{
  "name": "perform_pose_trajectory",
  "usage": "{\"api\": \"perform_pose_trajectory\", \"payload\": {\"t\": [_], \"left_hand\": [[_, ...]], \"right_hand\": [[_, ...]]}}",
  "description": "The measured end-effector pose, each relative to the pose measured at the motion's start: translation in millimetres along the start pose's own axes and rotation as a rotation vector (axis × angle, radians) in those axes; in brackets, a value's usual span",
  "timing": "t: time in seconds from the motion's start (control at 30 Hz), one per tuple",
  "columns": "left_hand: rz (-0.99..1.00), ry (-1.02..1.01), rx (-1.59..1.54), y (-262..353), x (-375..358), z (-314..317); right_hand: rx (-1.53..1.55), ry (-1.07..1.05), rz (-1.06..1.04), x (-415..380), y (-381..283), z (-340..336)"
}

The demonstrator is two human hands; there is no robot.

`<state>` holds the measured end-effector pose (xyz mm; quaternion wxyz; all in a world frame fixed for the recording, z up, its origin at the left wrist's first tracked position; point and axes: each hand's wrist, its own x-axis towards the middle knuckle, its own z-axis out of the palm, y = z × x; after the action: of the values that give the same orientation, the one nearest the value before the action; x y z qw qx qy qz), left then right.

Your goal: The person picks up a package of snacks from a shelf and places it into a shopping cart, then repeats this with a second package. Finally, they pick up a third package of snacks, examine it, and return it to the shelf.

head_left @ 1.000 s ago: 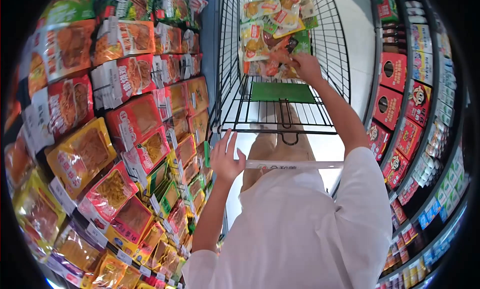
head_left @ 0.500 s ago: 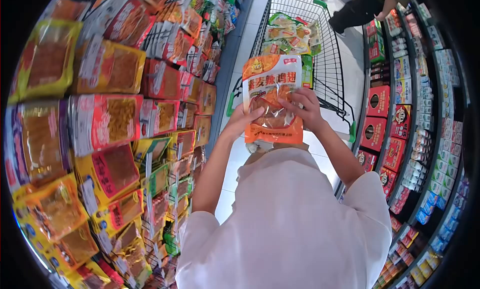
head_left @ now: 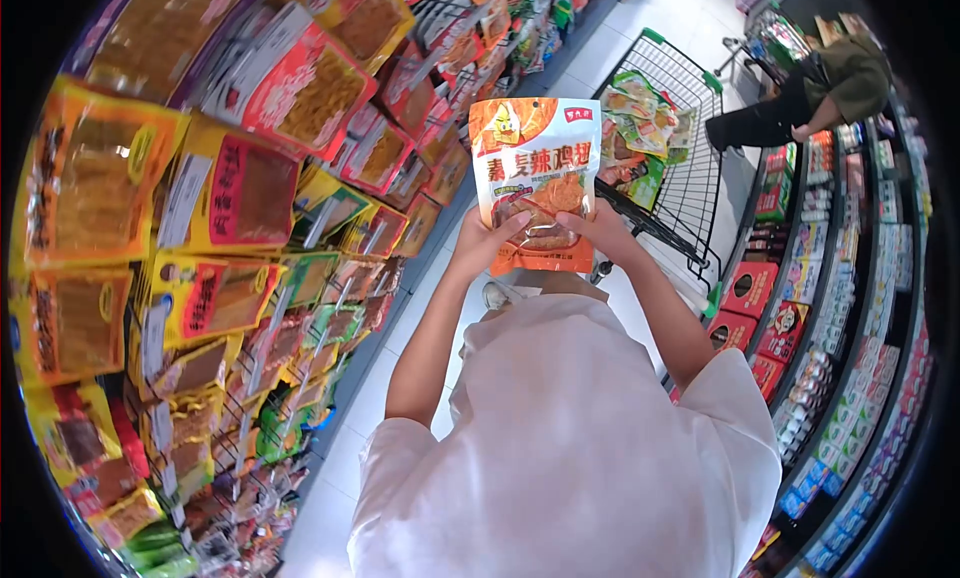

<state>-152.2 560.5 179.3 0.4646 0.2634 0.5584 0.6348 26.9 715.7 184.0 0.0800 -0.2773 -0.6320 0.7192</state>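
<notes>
An orange and white snack packet (head_left: 540,168) with a clear window and large Chinese lettering is held upright in front of my chest. My left hand (head_left: 483,236) grips its lower left edge, thumb across the front. On the opposite edge my right hand (head_left: 603,231) holds it too, with the thumb pressed near the window. The fingers behind the packet are hidden. Beyond it stands a wire shopping cart (head_left: 700,173) with green corners. Several colourful snack packets (head_left: 640,128) lie inside the cart.
Racks of hanging snack packets (head_left: 235,198) line my left side. On the right are shelves with red boxes (head_left: 748,288) and small cartons. A person in dark clothes (head_left: 840,88) stands beside the cart at the upper right, near another cart (head_left: 775,38).
My view has turned, so the cart and the other person appear farther right. My right hand has moved from the packet's front to its right edge. The packet stays held.
</notes>
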Motion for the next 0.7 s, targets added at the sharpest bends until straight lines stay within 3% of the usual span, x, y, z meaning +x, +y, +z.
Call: {"api": "perform_pose_trajectory", "payload": {"t": [0.37, 0.7], "left_hand": [[-0.010, 0.156, -0.160, 13.9, -47.0, -30.8], [-0.064, 0.102, -0.212, 16.4, -47.9, -43.3]], "right_hand": [[0.025, -0.127, -0.033, 16.1, -22.3, 59.4], [0.135, -0.131, -0.042, 18.5, -16.4, 71.0]]}}
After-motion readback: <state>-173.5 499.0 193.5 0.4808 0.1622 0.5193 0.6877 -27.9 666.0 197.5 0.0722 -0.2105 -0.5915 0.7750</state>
